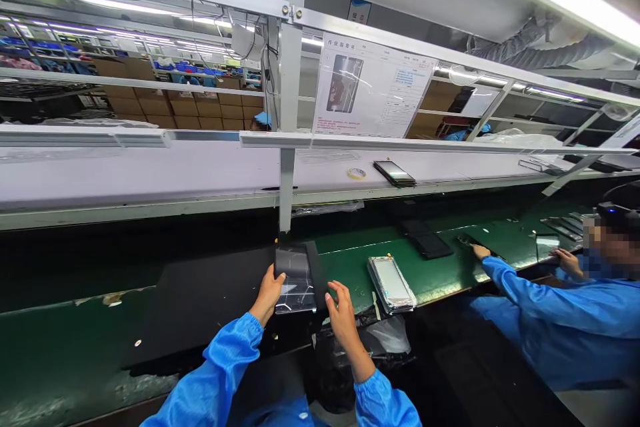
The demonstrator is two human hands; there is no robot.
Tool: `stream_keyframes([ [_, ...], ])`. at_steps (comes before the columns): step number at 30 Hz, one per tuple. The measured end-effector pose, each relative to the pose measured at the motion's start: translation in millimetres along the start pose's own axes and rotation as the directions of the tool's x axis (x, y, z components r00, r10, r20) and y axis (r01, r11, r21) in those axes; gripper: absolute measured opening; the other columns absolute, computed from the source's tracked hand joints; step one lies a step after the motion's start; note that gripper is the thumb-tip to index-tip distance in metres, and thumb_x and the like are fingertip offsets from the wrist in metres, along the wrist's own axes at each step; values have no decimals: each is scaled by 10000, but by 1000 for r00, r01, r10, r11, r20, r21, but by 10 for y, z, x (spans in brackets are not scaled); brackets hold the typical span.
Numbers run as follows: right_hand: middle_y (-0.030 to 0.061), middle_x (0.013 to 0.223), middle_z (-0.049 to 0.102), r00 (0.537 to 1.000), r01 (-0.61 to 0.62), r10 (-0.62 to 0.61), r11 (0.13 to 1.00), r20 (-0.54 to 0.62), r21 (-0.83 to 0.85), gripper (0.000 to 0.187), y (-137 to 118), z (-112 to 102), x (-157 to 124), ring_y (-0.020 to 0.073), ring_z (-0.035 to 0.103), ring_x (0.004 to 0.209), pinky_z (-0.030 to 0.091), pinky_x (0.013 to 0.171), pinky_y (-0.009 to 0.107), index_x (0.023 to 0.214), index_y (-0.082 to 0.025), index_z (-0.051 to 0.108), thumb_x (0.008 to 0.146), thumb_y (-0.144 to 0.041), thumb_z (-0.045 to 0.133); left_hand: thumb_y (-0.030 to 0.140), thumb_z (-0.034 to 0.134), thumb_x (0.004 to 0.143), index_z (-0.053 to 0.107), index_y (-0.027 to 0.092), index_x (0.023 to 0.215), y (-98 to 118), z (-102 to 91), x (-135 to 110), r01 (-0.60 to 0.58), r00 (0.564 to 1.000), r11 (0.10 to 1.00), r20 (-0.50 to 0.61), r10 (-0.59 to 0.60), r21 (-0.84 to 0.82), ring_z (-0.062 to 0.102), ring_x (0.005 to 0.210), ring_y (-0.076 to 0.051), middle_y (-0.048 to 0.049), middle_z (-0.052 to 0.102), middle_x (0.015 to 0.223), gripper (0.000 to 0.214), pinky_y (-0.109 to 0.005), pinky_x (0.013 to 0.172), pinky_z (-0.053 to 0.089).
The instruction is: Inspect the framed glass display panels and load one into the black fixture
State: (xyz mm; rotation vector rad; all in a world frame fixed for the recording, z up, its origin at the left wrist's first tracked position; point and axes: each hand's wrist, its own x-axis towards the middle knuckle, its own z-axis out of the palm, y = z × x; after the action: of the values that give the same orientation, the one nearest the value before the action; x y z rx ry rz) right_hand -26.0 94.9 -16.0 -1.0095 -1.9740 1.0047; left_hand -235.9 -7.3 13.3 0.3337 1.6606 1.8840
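A dark glossy panel, like a phone screen, lies on a black mat at the near edge of the green conveyor belt. My left hand grips the panel's left edge, fingers curled over it. My right hand rests at the panel's right side on the mat, fingers bent, touching or close to its edge. Both sleeves are blue.
A stack of pale panels lies right of my hands. A black tray sits further along the belt. A co-worker in blue works at the right. Above, a shelf holds tape and dark panels. A metal post stands ahead.
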Motion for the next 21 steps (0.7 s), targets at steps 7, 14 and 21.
stream_keyframes([
  [7,172,1411,602,990,143,-141,981,23,-132,394,-183,69,9,274,548,1339,472,1154,526,1263,-163,672,994,-347,452,152,582,923,358,108,1512,-85,73,-179,-21,996,1000,-92,22,14,430,1491,-329,-263,427,1592,632,-516,1247,347],
  [14,162,1375,661,965,198,-124,924,232,-327,431,-470,146,123,291,574,1285,495,1135,469,1330,-94,664,987,-215,435,304,588,922,428,170,1495,-317,-123,-388,-269,960,928,-10,281,256,245,1584,-300,-167,309,1686,610,-513,1322,179],
  [21,172,1329,671,960,182,-81,908,268,-377,440,-634,238,167,289,593,1226,506,1108,452,1333,-81,674,979,-212,448,370,595,910,396,141,1505,-414,-135,-266,-237,971,966,15,237,106,271,1573,-311,-197,278,1695,668,-528,1310,222],
])
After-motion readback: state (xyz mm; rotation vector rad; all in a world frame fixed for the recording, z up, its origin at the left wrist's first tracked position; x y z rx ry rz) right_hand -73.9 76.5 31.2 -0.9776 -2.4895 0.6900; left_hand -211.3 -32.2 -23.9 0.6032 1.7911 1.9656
